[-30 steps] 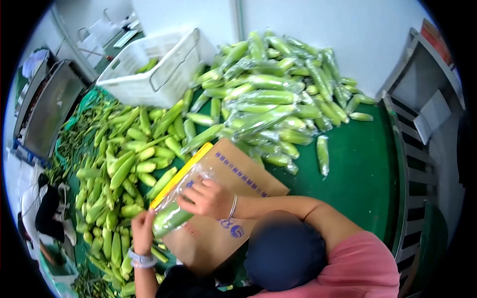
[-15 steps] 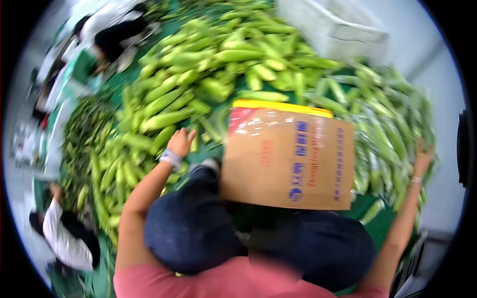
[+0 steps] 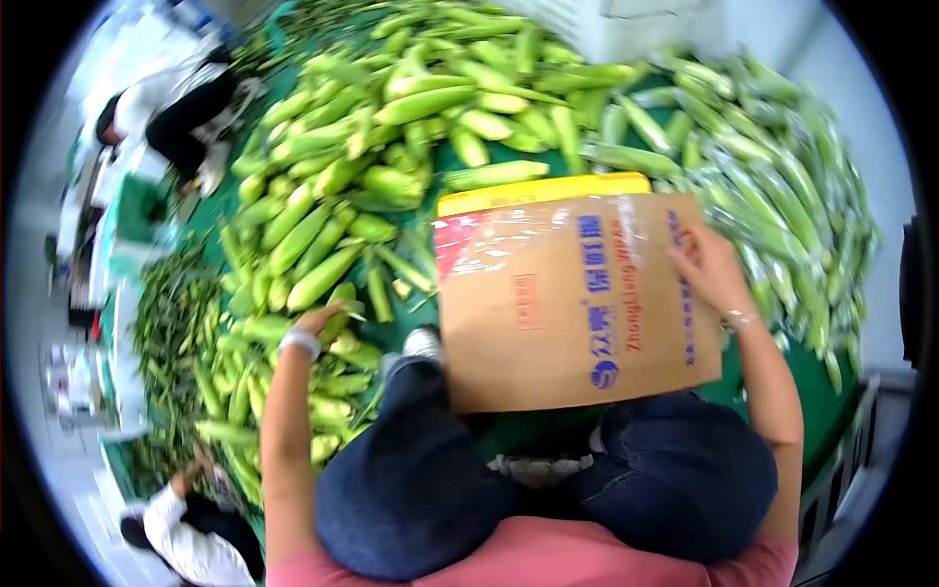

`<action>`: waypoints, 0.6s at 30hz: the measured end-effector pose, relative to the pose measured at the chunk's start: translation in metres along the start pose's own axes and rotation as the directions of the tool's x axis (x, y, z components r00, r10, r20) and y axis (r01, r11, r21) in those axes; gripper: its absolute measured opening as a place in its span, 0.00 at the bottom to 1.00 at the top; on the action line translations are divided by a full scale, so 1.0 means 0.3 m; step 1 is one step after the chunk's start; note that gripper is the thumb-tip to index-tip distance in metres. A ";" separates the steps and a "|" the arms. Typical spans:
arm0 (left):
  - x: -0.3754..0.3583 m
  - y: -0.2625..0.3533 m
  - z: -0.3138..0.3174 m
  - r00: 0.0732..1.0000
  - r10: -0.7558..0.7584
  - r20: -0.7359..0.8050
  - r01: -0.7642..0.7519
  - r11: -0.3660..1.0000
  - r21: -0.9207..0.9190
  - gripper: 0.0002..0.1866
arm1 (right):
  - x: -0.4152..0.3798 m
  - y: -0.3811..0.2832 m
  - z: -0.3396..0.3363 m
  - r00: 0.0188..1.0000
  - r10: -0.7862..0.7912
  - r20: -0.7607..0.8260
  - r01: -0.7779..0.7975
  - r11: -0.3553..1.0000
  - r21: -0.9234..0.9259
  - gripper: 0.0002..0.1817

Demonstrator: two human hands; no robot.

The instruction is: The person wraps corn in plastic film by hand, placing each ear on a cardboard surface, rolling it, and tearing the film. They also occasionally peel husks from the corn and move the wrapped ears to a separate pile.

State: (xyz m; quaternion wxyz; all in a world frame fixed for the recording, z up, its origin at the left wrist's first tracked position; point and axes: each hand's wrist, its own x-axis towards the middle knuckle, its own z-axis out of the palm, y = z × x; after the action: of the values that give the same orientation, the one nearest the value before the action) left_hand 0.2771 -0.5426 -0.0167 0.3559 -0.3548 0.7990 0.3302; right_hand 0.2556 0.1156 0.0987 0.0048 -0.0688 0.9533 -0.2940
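Observation:
My left hand (image 3: 321,318) is at the near side of a big heap of green corn ears (image 3: 323,235), its fingers closed at the stem end of an ear; how much it holds is hard to make out. Over the right part of the cardboard box (image 3: 558,303) lies my right hand (image 3: 702,259), fingers bent and somewhat apart, with nothing visible in it. Blue and red print marks the box, and a yellow edge (image 3: 548,191) shows along its far side. Plastic-wrapped corn ears (image 3: 773,196) are piled to the right of the box.
Two other people sit at the left, one at the upper left (image 3: 186,117) and one at the lower left (image 3: 196,533). Beside the heap lie stripped leaves (image 3: 161,342). A white crate (image 3: 646,29) stands at the far side. My knees are just below the box.
My right hand has come from the wrapped corn at the far right to the box's right part. My left hand has moved down and left, and its fingers have closed.

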 end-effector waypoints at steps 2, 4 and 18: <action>-0.123 0.015 0.070 0.865 0.224 0.449 0.169 0.712 -0.681 0.29 | -0.025 0.005 0.024 0.987 0.094 0.131 -0.083 0.993 -0.087 0.18; -0.336 0.128 0.214 0.796 0.511 0.325 0.069 0.456 -0.887 0.25 | -0.035 -0.046 0.056 0.981 0.047 0.189 -0.037 0.998 -0.055 0.18; -0.761 0.587 0.542 0.695 0.701 -0.161 -0.477 0.281 -0.833 0.22 | -0.137 -0.333 0.115 0.751 -0.279 0.598 0.083 0.939 0.334 0.16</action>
State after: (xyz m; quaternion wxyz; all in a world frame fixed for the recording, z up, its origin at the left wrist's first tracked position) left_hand 0.3031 -0.2466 0.1291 0.0871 -0.1115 0.5666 0.8118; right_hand 0.3107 0.0201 0.1249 0.3085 -0.2559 0.8304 -0.3871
